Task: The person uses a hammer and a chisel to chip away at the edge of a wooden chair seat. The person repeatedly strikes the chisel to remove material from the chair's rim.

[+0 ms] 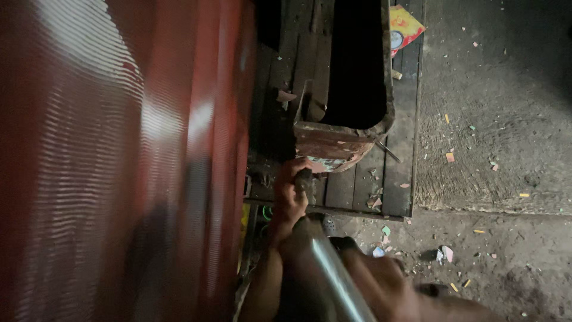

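- Head view, dim workshop: my left hand (290,200) is curled tight around a dark stub of a handle (304,177) just below the rusted metal box (345,140), which sits open-topped on a platform of dark wooden planks (399,179).
- My right hand (381,283), blurred at the bottom edge, grips a shiny metal bar (336,274) that runs up toward the box; I cannot tell how firmly the fingers close.
- The bar looks rigid, smooth and weighty, likely slick on its polished face, so I judge it best held low with the whole palm.
- The box reads as thick, stiff, corroded steel with a bent lower rim, probably heavy and rough-edged.
- Left of the box, a ribbed red sheet (119,161) fills the frame; right of it, paper scraps (450,157) dot the concrete floor (494,119).
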